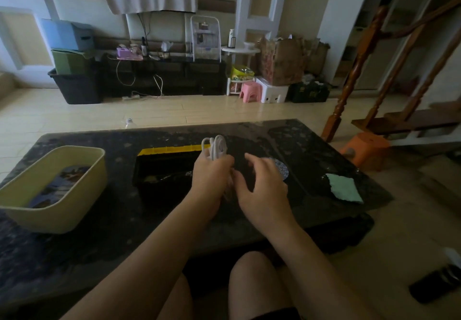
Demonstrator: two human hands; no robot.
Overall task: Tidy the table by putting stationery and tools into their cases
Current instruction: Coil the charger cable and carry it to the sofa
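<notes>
My left hand (212, 172) grips a bundle of coiled white cable (216, 146), whose loops stick up above my fingers. It hovers at the right end of an open black tool case with a yellow edge (162, 167) in the middle of the dark table (311, 145). My right hand (262, 182) is just to the right, fingers spread and loosely bent, holding nothing. Behind it a round blue-and-white patterned object (280, 167) is partly hidden. What lies inside the case is too dark to make out.
A pale yellow bin (82, 185) with a dark printed item inside stands at the table's left. A light green cloth (344, 187) lies near the right edge. An orange stool (366, 147) and wooden stairs stand to the right. My knees are below the table's near edge.
</notes>
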